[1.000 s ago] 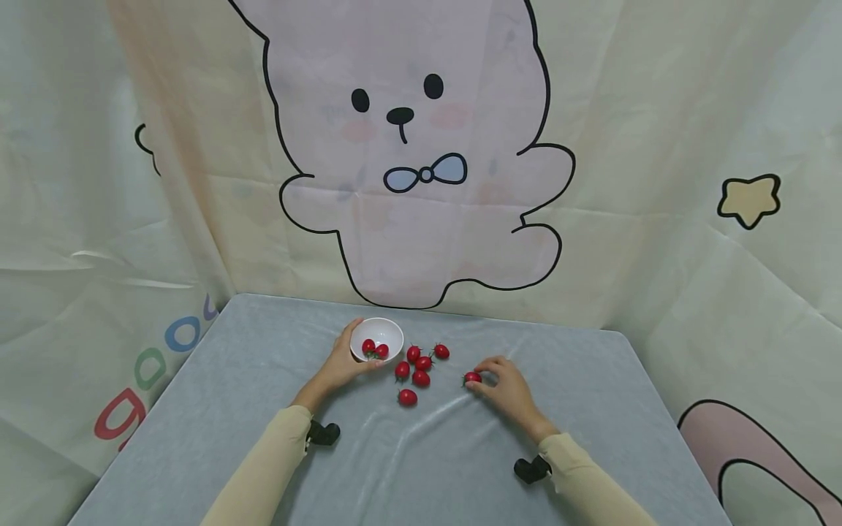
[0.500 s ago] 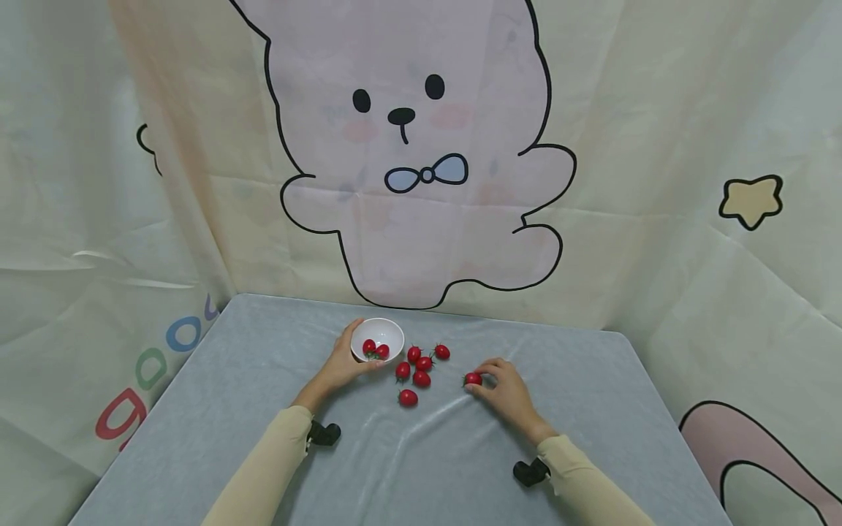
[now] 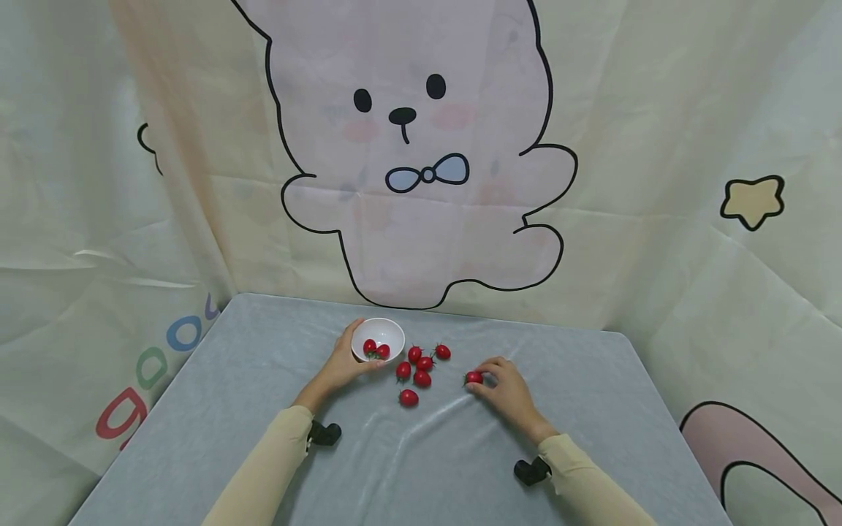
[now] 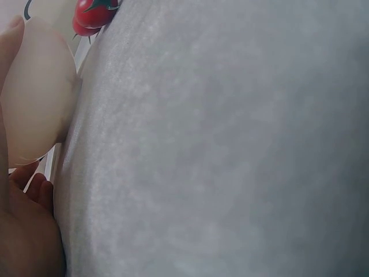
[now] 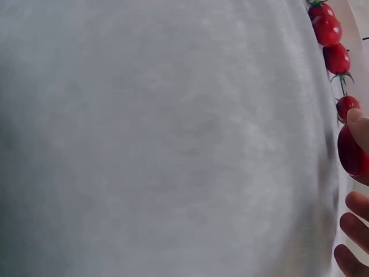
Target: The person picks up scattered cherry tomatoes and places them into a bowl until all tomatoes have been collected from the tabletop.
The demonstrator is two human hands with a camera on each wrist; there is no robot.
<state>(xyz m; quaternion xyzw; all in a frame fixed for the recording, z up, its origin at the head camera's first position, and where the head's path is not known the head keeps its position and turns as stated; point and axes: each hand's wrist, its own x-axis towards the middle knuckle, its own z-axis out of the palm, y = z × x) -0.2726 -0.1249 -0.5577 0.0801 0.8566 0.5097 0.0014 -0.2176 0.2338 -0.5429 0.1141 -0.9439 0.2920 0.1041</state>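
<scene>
Left hand (image 3: 340,364) grips a round white bowl (image 3: 382,330), right hand (image 3: 506,390) pinches an oval red tomato (image 3: 473,378): gentle lift advisable!

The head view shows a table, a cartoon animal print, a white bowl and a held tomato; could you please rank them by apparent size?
1. Table
2. Animal print
3. White bowl
4. Held tomato, partly covered by the right hand

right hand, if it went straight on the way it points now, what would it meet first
Probably the rightmost loose tomato, ahead and left of the pinched tomato in the right hand; height is unclear, so it might pass above.
</scene>
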